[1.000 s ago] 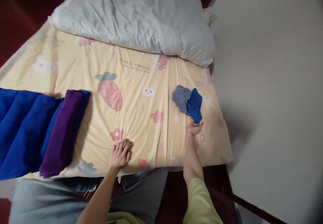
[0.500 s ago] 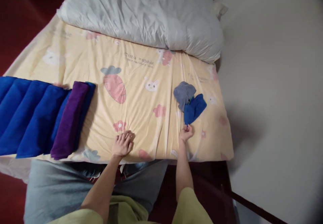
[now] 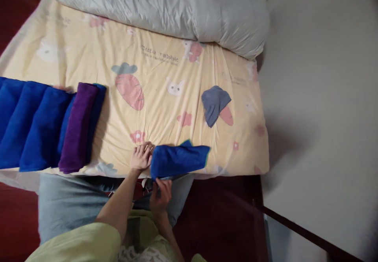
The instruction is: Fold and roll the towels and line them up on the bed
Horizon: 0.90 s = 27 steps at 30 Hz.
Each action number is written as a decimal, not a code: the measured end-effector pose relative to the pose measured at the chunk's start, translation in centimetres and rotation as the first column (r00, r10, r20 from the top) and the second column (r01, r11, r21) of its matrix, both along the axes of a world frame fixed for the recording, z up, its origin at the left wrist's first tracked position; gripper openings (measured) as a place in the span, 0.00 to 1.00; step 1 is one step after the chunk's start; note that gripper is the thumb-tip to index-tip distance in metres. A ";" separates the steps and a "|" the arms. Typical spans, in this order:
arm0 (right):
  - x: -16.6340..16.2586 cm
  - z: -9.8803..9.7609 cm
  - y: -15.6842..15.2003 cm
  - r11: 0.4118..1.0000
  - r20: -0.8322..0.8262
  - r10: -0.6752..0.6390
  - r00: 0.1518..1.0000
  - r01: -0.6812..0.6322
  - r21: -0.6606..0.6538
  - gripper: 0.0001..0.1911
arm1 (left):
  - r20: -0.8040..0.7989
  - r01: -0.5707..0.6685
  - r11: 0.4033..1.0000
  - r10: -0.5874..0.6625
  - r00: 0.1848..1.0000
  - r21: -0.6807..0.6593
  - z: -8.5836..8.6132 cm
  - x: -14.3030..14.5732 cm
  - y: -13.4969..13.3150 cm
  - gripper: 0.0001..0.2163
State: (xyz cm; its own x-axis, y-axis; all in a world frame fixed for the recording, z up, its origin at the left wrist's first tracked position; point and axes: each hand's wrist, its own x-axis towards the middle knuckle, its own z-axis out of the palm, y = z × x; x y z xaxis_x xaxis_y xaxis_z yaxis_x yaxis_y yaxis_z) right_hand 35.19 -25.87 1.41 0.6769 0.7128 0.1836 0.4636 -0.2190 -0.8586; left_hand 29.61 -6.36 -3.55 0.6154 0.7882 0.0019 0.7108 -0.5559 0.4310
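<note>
My right hand [image 3: 161, 193] is closed on the near edge of a blue cloth [image 3: 178, 160] that lies at the front edge of the bed. Touching the cloth's left end, my left hand [image 3: 141, 156] rests flat on the yellow cartoon-print sheet [image 3: 165, 108] with its fingers spread. A crumpled grey cloth [image 3: 215, 102] lies alone further back on the right of the sheet.
A row of folded blue towels [image 3: 26, 126] with one purple towel [image 3: 77, 126] lies at the left on the bed. A rumpled white duvet [image 3: 177, 10] runs along the far side. A pale wall [image 3: 325, 96] stands to the right, with dark red floor below.
My right hand took the blue cloth from beside the grey one and dragged it to the bed's near edge. The grey cloth stayed. My left hand stayed where it was.
</note>
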 end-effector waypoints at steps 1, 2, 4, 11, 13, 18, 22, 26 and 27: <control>-0.7 0.9 0.6 0.999 0.020 0.045 0.999 -0.045 0.014 0.12 | -0.002 -0.006 1.000 0.006 1.000 -0.022 -0.2 -0.1 0.0 0.21; -0.8 1.9 1.4 0.997 0.027 0.081 0.996 -0.081 0.015 0.11 | -0.004 -0.014 0.999 0.013 1.000 -0.039 -0.4 -0.1 0.1 0.21; 0.7 3.8 3.9 0.996 0.008 0.089 0.996 -0.089 -0.004 0.12 | -0.004 -0.025 0.998 0.025 1.000 -0.053 -0.5 -0.2 0.1 0.22; 12.3 10.6 10.5 0.938 -0.011 -0.344 0.939 0.344 0.028 0.25 | 0.061 -0.012 1.000 0.013 0.998 -0.020 0.8 0.3 -0.4 0.22; 14.6 12.3 10.6 0.883 0.043 -0.465 0.884 0.460 0.094 0.27 | 0.075 -0.018 1.000 0.020 0.997 -0.023 1.0 0.4 -0.5 0.22; 15.3 12.3 10.4 0.883 0.075 -0.458 0.886 0.444 0.149 0.28 | 0.093 -0.012 0.998 0.018 0.996 -0.061 1.2 0.5 -0.7 0.22; 10.8 8.9 9.3 0.966 -0.225 -0.251 0.941 0.260 0.009 0.26 | 0.070 -0.021 0.999 0.023 0.997 -0.033 1.9 0.6 -0.7 0.22; 4.2 6.4 5.3 0.923 -0.598 -0.316 0.736 0.384 -0.016 0.26 | 0.154 -0.028 0.999 0.035 0.988 -0.045 3.3 0.4 -0.1 0.19; 2.8 6.1 4.0 0.907 -0.657 -0.319 0.683 0.421 -0.002 0.26 | 0.189 -0.031 0.997 0.045 0.981 -0.073 3.8 0.2 -0.1 0.18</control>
State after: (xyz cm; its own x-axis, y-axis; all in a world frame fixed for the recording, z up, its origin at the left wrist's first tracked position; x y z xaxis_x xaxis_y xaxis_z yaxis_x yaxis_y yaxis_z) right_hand 37.95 -21.83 7.47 0.8724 0.3801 -0.3073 -0.2875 -0.1096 -0.9515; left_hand 29.80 -6.43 0.24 0.5787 0.8133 0.0607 0.6323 -0.4944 0.5965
